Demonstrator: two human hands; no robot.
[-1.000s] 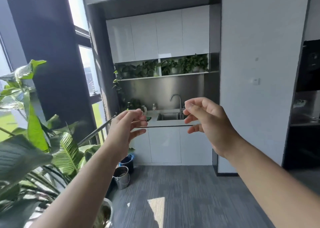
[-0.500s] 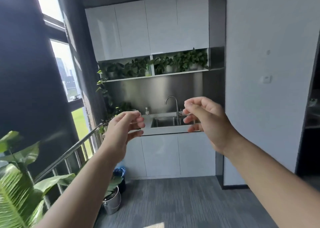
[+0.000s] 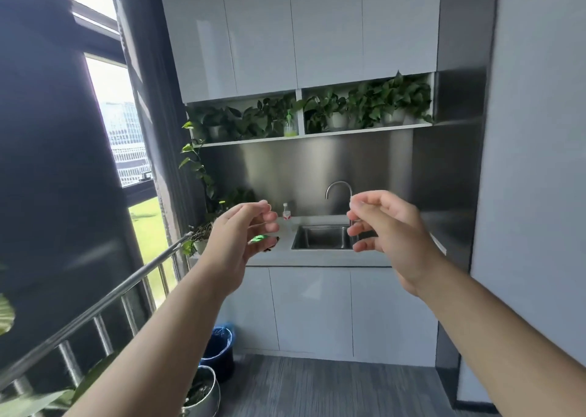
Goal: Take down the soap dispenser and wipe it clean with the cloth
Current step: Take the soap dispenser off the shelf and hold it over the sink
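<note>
The soap dispenser (image 3: 290,125), a clear pump bottle with green liquid, stands on the open shelf (image 3: 253,140) among potted plants, under the white wall cabinets. My left hand (image 3: 242,239) and my right hand (image 3: 385,223) are held up in front of the counter, far below the dispenser, fingers loosely curled with nothing in them. A small dark and green item (image 3: 264,241) lies on the counter behind my left fingers; I cannot tell whether it is the cloth.
A steel sink (image 3: 320,238) with a curved tap (image 3: 338,188) is set in the grey counter (image 3: 317,258). A small red-labelled bottle (image 3: 286,213) stands left of it. A metal railing (image 3: 95,308), a blue bin (image 3: 220,350) and a metal plant pot (image 3: 203,391) stand at the lower left.
The view has come closer to the kitchenette and the large plant has slid out at the left. Both hands stay raised and a little wider apart.
</note>
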